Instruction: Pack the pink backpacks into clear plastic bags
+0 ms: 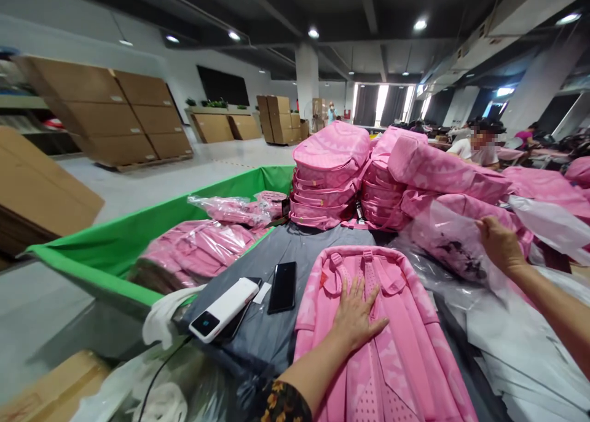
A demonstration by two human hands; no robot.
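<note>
A pink backpack (415,330) lies in front of me, its straps and back panel facing up. My left hand (357,314) rests flat on it near the top of the straps, fingers spread. Off to the right, my right hand (500,244) pinches the edge of a clear plastic bag (454,234). The bag hangs down over the dark table cover, in front of more pink backpacks. Behind the near backpack stand stacked pink backpacks (329,158), and another one (452,167) lies across the pile to their right.
Left of the backpack lie a black phone (282,287) and a white power bank (225,308). A green-edged bin (96,250) holds bagged pink backpacks (198,250). White sheets or bags (525,348) spread at the right. Cardboard boxes (120,115) and several people are farther back.
</note>
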